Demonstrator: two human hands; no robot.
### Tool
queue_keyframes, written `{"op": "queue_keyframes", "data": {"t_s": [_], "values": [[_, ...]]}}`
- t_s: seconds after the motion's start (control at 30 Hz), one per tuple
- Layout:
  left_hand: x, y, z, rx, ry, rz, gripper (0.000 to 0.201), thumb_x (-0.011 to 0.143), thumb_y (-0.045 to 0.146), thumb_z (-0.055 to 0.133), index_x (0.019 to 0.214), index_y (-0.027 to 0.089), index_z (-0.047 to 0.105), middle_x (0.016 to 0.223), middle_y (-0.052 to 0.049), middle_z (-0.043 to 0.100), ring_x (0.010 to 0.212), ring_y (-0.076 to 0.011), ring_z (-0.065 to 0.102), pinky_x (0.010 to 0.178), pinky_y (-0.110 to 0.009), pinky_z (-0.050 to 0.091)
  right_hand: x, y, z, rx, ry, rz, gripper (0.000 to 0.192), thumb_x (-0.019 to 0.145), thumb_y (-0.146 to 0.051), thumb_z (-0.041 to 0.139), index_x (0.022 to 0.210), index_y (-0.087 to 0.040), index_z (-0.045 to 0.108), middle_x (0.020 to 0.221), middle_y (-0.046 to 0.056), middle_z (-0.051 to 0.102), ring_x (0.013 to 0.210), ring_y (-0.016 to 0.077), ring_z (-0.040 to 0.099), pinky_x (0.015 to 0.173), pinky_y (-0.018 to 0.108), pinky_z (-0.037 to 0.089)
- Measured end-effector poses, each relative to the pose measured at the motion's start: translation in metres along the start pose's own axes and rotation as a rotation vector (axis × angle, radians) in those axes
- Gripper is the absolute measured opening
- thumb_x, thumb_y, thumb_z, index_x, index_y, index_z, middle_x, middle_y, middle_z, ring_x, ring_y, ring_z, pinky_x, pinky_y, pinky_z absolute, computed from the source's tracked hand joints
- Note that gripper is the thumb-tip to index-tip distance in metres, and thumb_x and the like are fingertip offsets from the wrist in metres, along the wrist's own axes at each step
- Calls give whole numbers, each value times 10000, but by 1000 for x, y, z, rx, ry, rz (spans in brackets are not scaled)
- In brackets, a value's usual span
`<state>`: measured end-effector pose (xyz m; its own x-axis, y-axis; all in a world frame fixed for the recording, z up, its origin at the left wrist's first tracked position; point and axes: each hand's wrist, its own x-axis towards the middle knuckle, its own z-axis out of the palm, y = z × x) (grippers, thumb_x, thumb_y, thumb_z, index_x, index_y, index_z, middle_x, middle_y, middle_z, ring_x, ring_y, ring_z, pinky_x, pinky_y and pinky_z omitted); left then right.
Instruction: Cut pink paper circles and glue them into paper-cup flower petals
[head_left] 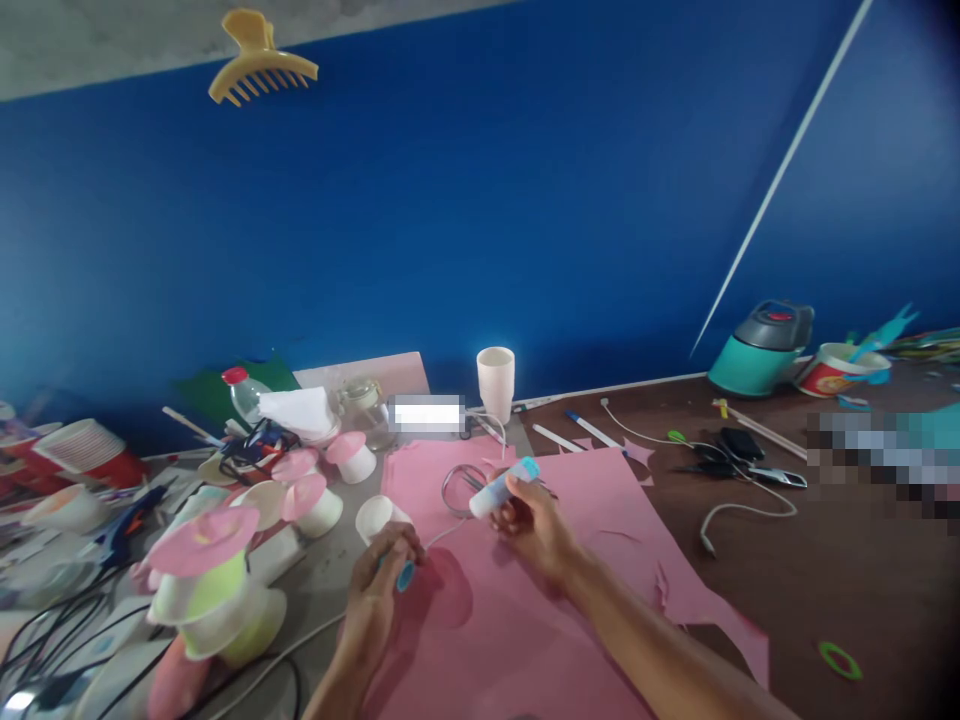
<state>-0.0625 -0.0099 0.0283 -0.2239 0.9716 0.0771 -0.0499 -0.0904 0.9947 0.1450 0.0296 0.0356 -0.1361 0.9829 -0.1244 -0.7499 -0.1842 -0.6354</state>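
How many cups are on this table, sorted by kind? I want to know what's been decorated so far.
Near the left hand and the right hand holding the glue stick:
Pink-topped cups: 4
Plain white cups: 2
Printed red cup: 1
Total: 7, not counting the blurred pile at far left.

A white glue stick (501, 488) w/ a light blue end is held tilted in the right hand (534, 527), blue end up and away. Its small blue cap (406, 576) is pinched in the left hand (379, 590), low over the pink sheet (525, 620), just left of the stick.
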Motion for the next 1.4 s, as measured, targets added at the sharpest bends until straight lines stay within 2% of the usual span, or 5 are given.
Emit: {"op": "queue_keyframes", "data": {"t_s": [0.3, 0.77, 0.97, 1.17, 1.4], "values": [[8, 5, 2, -506, -41, -309, 145, 672, 172, 749, 775, 157, 648, 679, 16, 627, 501, -72, 536, 516, -177, 457, -26, 2, -2, -483, -546, 70, 409, 726, -538, 773, 957, -208, 704, 794, 21, 687, 715, 175, 615, 692, 321, 483], [17, 9, -1, -896, -10, -498, 120, 719, 18, 575, 742, 135, 587, 679, 12, 550, 496, -45, 495, 515, -180, 472, -29, 8, -1, -733, -628, -1, 406, 740, -498, 768, 972, -174, 694, 856, 64, 693, 816, 247, 664, 738, 373, 542], [16, 7, -3, -747, -74, -448, 200, 584, 23, 618, 727, 155, 572, 657, 47, 551, 443, -26, 439, 476, -168, 414, -29, 13, -6, -825, -574, -74, 358, 750, -464, 753, 949, -168, 719, 897, 74, 705, 814, 237, 654, 777, 395, 538], [15, 1, 0, -60, -42, -280, 127, 566, 131, 675, 682, 169, 639, 541, 52, 540, 434, -74, 441, 447, -191, 329, -29, 12, -4, -864, -513, -140, 218, 775, -379, 726, 857, -179, 706, 842, 67, 705, 769, 229, 651, 739, 392, 530], [9, -1, -5, 402, -231, 191, 202, 686, 138, 636, 819, 212, 769, 830, -53, 719, 774, -203, 625, 738, -282, 470, -24, 16, -6, -823, -445, -201, 228, 801, -398, 712, 855, -181, 669, 806, 65, 726, 752, 226, 671, 730, 389, 543]]}}
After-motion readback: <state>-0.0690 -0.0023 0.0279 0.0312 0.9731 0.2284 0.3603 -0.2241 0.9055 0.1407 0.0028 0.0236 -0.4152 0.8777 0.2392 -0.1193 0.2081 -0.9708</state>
